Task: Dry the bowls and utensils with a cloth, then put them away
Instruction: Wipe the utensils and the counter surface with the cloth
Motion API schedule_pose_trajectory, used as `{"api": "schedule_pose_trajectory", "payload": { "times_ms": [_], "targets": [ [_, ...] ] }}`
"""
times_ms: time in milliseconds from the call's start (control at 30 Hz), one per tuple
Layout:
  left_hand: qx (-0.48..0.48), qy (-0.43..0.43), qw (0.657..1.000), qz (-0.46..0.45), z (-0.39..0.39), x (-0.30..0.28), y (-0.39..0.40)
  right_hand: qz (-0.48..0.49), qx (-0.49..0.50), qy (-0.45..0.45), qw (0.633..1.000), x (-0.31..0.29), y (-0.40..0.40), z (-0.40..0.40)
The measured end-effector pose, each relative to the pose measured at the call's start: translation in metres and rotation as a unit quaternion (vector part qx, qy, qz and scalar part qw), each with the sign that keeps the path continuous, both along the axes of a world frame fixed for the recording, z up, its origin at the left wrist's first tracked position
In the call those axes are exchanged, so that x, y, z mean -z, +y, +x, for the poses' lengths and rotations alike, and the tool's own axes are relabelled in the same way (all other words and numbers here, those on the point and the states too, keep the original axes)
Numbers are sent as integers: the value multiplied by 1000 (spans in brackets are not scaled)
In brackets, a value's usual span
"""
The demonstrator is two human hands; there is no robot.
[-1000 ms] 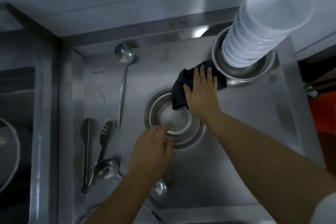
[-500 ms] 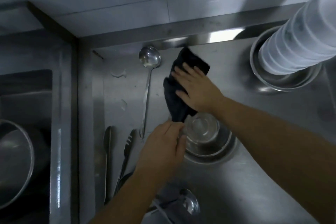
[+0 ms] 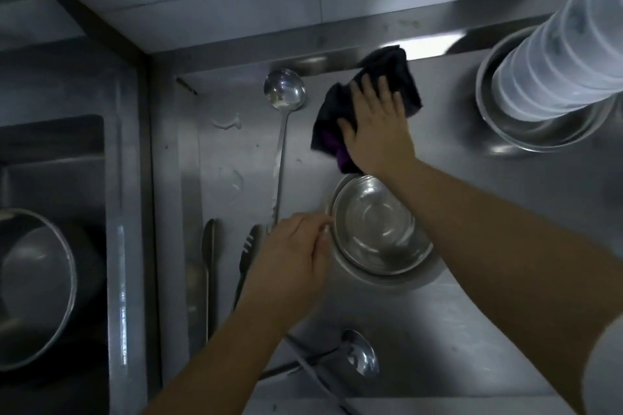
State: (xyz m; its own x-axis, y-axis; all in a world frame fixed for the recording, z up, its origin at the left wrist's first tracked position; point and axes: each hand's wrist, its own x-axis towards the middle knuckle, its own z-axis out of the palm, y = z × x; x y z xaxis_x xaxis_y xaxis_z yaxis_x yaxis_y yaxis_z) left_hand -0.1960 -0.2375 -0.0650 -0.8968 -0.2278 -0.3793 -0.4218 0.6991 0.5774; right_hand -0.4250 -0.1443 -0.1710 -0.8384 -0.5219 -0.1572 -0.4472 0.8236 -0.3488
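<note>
Right hand (image 3: 374, 126), upper centre of frame: fingers flat and spread, pressing a dark cloth (image 3: 397, 77) onto the steel counter (image 3: 505, 212). Left hand (image 3: 291, 263), lower centre: fingers curled, pinching the left rim of the top steel bowl (image 3: 377, 222), which sits in a short stack. Ladle (image 3: 285, 91) lies left of the cloth. Stack of white bowls (image 3: 553, 71) at upper right.

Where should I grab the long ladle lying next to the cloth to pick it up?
Probably mid-handle. The ladle lies flat on the counter, its scoop toward the wall and its thin handle running toward you. Come from above and pinch across the handle. The right hand, now flat on the cloth, is nearest.
</note>
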Motion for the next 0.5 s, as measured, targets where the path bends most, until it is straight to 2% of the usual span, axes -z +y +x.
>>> {"api": "schedule_pose_trajectory", "payload": {
  "times_ms": [100,367,500],
  "targets": [
    [7,3,1000,-9,8,0,5,-35,-64,-29,997,1,33,15],
    [37,8,999,-34,15,-1,32,-15,3,-63,998,-3,175,73],
    [49,-20,998,-22,8,1,66,1,86,-84,993,-6,255,110]
  ]
}}
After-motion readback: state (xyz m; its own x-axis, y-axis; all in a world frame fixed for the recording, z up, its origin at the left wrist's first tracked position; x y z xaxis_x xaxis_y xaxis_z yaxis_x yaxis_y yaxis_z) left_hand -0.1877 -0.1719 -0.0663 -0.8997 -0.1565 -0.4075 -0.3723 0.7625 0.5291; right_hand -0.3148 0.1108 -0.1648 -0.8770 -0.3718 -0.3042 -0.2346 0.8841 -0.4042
